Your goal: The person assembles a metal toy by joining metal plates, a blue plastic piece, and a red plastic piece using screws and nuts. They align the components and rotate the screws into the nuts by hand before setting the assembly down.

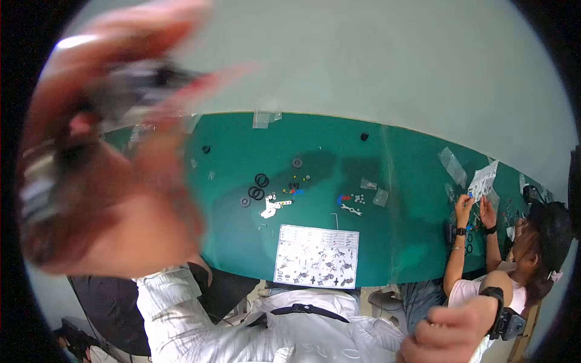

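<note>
Raised very close to the camera, my left hand is large and smeared by motion. Its fingers are bent around a blurred grey, black and red object whose kind I cannot make out. My right hand hangs low at the right, away from the table, with its fingers curled. Whatever it may hold is hidden. Between the hands, a printed instruction sheet lies at the table's near edge. Beyond it are white perforated plates, black rubber rings, a small wrench and an L-shaped hex key.
The green table carries grey wheels, small coloured parts, clear plastic bags and a black piece. At the right, another person holds a white sheet over more parts.
</note>
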The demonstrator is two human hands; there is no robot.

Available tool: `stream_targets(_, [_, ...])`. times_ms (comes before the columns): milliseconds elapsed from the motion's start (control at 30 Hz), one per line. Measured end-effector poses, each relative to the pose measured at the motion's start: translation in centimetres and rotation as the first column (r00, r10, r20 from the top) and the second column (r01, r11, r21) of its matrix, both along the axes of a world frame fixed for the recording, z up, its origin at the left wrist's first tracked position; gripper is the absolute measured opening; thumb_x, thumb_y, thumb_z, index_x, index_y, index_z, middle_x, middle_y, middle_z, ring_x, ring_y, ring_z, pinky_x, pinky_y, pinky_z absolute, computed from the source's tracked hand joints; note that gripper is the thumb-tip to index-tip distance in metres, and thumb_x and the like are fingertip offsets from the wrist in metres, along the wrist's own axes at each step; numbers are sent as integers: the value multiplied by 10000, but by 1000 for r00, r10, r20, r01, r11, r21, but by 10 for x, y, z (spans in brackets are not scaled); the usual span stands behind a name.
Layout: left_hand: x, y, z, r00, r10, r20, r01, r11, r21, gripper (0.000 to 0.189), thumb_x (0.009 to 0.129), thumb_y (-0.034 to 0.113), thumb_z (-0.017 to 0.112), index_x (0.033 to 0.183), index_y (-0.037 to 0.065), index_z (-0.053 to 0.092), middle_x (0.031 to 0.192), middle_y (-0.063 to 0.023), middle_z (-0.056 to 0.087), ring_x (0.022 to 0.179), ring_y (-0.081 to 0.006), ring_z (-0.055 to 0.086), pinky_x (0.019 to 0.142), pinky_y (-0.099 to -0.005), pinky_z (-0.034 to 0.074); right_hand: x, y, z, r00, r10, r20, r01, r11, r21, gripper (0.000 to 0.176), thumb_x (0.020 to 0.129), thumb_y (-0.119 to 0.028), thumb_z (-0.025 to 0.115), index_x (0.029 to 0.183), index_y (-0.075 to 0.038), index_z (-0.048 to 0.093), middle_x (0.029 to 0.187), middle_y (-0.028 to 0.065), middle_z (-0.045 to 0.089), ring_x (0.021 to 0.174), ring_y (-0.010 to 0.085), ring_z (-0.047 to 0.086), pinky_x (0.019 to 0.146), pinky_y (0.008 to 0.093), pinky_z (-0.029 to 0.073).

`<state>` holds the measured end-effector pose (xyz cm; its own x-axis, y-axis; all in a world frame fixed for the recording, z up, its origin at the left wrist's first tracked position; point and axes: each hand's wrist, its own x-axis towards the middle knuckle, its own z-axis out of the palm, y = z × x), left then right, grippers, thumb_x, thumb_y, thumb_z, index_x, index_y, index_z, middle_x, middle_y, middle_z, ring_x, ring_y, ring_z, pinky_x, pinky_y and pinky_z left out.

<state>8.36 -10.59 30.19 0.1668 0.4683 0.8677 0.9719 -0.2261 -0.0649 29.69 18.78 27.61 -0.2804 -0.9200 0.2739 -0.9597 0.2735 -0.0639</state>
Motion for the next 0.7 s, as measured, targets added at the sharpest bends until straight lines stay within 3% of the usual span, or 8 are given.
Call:
stream_targets(33, [0,9,-5,999,2,40,0,999,-36,294,731,5,700,1020,44,659,968,-122,706,878,-214,688,727,-325,577,2,-1,1,991,-94,96,86,993,79,277,933,-244,595,824,9,627,833,117,635,748,223,615,639,341,502])
stream_targets(133, [-3,43,-34,981,23,195,-4,995,-98,345,682,-51,729,1010,30,663,982,-140,717,906,-235,704,748,-337,590,-8,5,-29,947,-305,103,290,947,138,237,840,-253,733,758,-121,555,685,7,478,614,157,514,504,275,407])
stream_targets(200, [-6,72,-77,933,17,360,19,995,-96,380,649,-89,749,1004,21,666,990,-152,724,925,-250,714,762,-345,599,-19,12,-60,924,-371,92,361,927,103,245,831,-271,733,735,-126,559,679,4,472,600,161,514,511,296,420])
stream_targets(233, [-7,85,-105,898,-4,440,41,997,-73,321,661,-39,777,961,40,696,1006,-101,736,882,-208,711,727,-332,581,-25,14,-79,911,-402,91,395,915,83,250,826,-280,732,724,-129,561,676,2,469,594,163,513,514,307,426])
stream_targets(367, [13,113,-200,557,1,830,216,966,-146,271,717,31,777,979,59,712,975,-54,732,788,-149,664,642,-295,526,-47,18,-161,816,-513,267,546,836,-63,192,811,-228,747,782,-92,614,731,33,557,631,207,590,543,345,482])
stream_targets(533, [30,114,-281,413,119,903,289,923,-253,231,766,117,761,981,66,694,909,-71,704,782,-195,667,637,-306,516,-73,17,-243,552,-603,576,809,554,-196,124,779,-65,745,834,-19,643,811,89,646,657,231,657,568,323,514])
stream_targets(600, [25,108,-296,481,105,871,232,942,-242,227,766,114,758,977,64,690,905,-75,702,796,-213,670,657,-320,524,-81,16,-264,445,-605,661,881,426,-204,115,797,-48,740,827,-13,636,790,103,638,629,229,649,548,337,504])
stream_targets(700, [22,99,-314,503,129,855,148,961,-232,223,759,100,757,965,56,683,889,-81,699,826,-245,677,695,-349,538,-82,17,-289,390,-605,694,912,358,-199,111,802,-46,739,832,-13,637,778,98,632,600,205,623,532,320,483])
